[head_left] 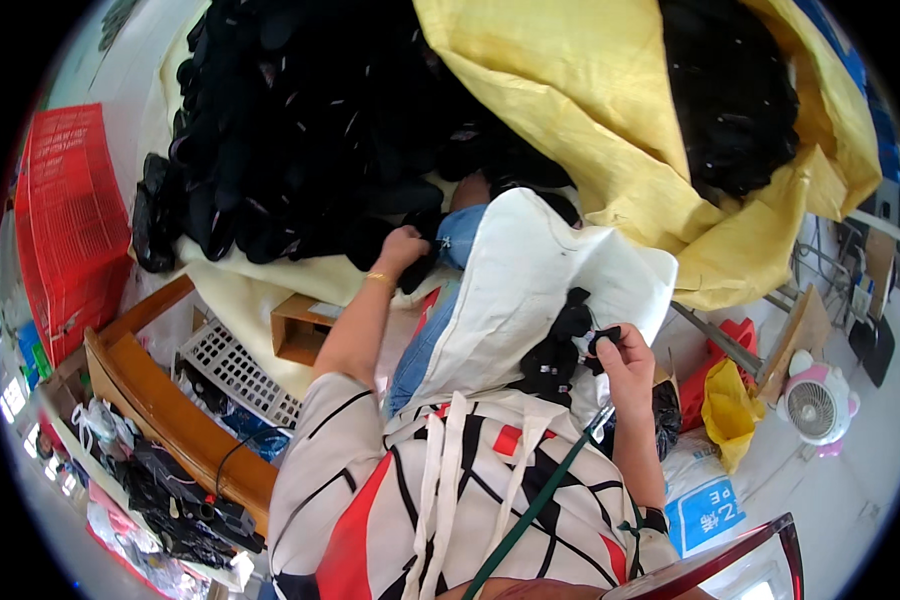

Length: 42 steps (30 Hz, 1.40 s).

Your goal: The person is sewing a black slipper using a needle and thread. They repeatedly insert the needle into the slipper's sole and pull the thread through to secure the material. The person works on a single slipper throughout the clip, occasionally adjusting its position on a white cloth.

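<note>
My left hand (402, 248) reaches forward into a big heap of black fabric pieces (300, 130) and closes on one at its near edge. My right hand (622, 350) sits over my lap, pinching a small black fabric piece (602, 338). More black pieces (560, 350) lie on the white cloth (520, 290) spread across my knees. A wristband shows on the left wrist.
A large yellow woven sack (610, 120) holds more black pieces (730, 90) at the upper right. A red crate (65, 210) stands at the left, near a wooden bench (160, 400) and a white basket (235, 370). A small pink fan (812, 405) sits on the floor at the right.
</note>
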{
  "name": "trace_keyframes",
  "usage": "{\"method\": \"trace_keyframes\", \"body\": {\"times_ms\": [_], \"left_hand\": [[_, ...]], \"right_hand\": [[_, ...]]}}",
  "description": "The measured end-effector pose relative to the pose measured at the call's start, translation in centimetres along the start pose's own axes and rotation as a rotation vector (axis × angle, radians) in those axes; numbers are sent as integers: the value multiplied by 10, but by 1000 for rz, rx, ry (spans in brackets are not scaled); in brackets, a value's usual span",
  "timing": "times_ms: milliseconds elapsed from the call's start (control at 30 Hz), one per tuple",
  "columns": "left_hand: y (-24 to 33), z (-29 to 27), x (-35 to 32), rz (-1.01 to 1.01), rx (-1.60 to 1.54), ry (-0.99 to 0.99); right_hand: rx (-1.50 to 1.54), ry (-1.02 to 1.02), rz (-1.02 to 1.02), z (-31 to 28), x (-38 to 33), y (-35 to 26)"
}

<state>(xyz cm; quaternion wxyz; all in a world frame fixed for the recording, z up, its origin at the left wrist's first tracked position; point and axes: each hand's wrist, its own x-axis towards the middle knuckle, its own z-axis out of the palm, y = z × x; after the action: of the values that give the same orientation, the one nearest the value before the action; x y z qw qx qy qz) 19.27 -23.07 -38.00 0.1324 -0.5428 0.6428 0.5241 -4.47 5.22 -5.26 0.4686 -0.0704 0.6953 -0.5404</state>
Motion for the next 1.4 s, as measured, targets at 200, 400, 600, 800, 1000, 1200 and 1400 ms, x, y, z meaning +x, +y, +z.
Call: {"method": "trace_keyframes", "body": {"times_ms": [200,400,600,800,1000,1200,1400], "left_hand": [[83,-92,-114,217,-680,-123],[184,-119,-286,609,478,-174],[161,-31,-321,873,512,-286],[153,24,-318,196,-581,-577],[202,43,-327,336,-851,-423],[223,50,-319,-19,-1113,-298],[233,52,-313,-120,-1083,-195]], "right_hand": [[72,15,-38,5,-6,-2],[187,-49,-142,-8,-25,6],[308,23,-167,-32,-37,23],[484,91,-154,-27,-44,35],[437,-40,-148,11,-39,44],[-473,-167,-553,14,-48,43],[4,2,-194,-19,-48,36]]}}
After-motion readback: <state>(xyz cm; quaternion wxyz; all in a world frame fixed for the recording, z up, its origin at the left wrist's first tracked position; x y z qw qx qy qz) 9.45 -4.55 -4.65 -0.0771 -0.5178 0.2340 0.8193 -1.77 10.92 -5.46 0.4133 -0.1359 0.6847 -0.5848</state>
